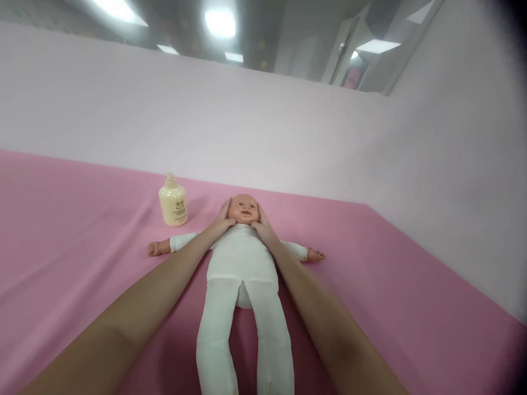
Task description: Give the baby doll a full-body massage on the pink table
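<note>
A baby doll [242, 255] with a white cloth body lies on its back, face up, arms spread to both sides and legs toward me. My left hand [221, 220] cups the left side of its hard plastic head, thumb by the jaw. Against the right side of the head rests my right hand [265, 225], its thumb near the chin. Together they hold the head between them; some fingers are hidden behind it. To the left of the head stands a cream pump bottle [173, 206] with dark print, touched by neither hand.
The doll lies on a pink cloth-covered surface [349, 247] with folds on the left. A pale wall [197, 120] runs behind it and another [465, 192] closes the right side. Above the back wall, a glass pane [280, 44] shows bright ceiling lights.
</note>
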### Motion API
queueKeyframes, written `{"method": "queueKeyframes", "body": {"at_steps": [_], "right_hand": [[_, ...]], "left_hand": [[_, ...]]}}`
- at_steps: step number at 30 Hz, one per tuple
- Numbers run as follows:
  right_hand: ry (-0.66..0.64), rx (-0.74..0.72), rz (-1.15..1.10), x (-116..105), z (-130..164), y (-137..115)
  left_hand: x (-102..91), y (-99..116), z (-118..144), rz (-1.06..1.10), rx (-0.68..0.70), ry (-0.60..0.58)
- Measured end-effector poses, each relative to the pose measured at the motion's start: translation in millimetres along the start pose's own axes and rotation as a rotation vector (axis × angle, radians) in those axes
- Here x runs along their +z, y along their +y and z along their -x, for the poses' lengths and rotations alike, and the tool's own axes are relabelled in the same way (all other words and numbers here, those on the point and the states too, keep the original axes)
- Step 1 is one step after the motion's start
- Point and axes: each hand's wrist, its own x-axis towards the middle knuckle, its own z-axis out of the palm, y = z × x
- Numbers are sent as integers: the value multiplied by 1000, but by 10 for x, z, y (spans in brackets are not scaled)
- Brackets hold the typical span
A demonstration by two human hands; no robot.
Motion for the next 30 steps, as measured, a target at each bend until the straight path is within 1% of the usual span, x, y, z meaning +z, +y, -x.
{"method": "queueKeyframes", "body": {"at_steps": [3, 5, 9, 13, 16, 18, 22, 25, 30], "right_hand": [[24, 89, -26, 28, 37, -93], [45, 114, -66, 46, 52, -145], [69, 125, -139, 67, 46, -163], [90, 111, -209, 62, 16, -125], [109, 113, -184, 56, 8, -128], [102, 94, -153, 59, 17, -147], [91, 45, -117, 77, 52, -182], [96, 17, -96, 84, 68, -183], [77, 1, -37, 82, 55, -163]], "left_hand": [[14, -13, -15, 34, -12, 10], [33, -12, -15, 96, -45, 11], [75, 31, 3, 196, -127, 22], [122, 103, 18, 263, -137, 91], [149, 148, 35, 236, -131, 130], [160, 160, 45, 219, -94, 139], [162, 128, 31, 196, -13, 133], [161, 109, 16, 151, 4, 135], [163, 167, 46, 63, 17, 107]]}}
